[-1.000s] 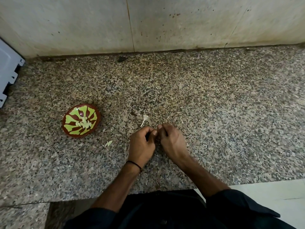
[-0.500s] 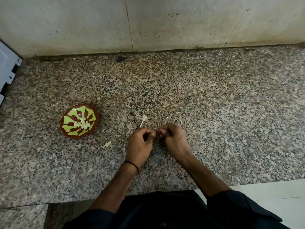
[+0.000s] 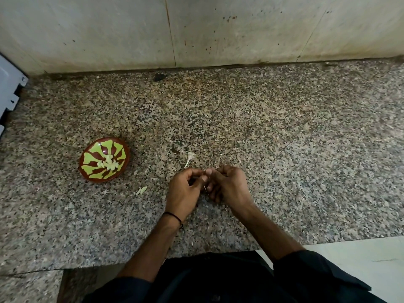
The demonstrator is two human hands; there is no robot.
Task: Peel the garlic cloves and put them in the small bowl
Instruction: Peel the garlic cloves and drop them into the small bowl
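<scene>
A small red-brown bowl with a yellow-green pattern stands on the granite counter at the left, with several pale peeled cloves in its middle. My left hand and my right hand meet fingertip to fingertip just above the counter, to the right of the bowl. Both have curled fingers pinching a small garlic clove between them; the clove is almost wholly hidden, only a pale sliver shows. A black thread circles my left wrist.
A garlic stem scrap lies just beyond my hands. Bits of peel lie between bowl and hands. A tiled wall closes the back. A white appliance corner sits at far left. The counter edge is near my body.
My hands stayed together in the same spot, the fingers shifting slightly on the clove. The view moved a little; the bowl did not move.
</scene>
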